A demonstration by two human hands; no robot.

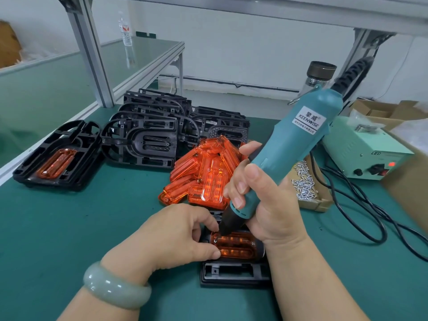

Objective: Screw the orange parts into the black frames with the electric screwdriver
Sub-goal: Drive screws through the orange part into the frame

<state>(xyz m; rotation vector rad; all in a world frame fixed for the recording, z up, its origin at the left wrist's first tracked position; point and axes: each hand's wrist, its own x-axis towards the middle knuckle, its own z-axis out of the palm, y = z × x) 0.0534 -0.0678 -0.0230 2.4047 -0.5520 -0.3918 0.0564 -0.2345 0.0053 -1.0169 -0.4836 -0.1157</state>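
A black frame (234, 273) lies on the green mat right in front of me, with an orange part (234, 247) seated in it. My right hand (261, 205) grips the teal electric screwdriver (294, 144), tilted, its black nose down on the orange part's left end. My left hand (180, 235) rests on the frame's left side, thumb and fingertips pinching the orange part's left end beside the bit. A pile of loose orange parts (206, 172) lies just beyond. Stacked empty black frames (150, 126) stand behind it. At far left lies a frame with an orange part fitted (58, 158).
A cardboard tray of small silver screws (305, 184) sits right of the screwdriver. Behind it stands the pale green power supply (366, 151), its black cables (361, 214) trailing over the mat. An aluminium post (92, 54) rises at back left. Cardboard boxes (382, 112) are at far right.
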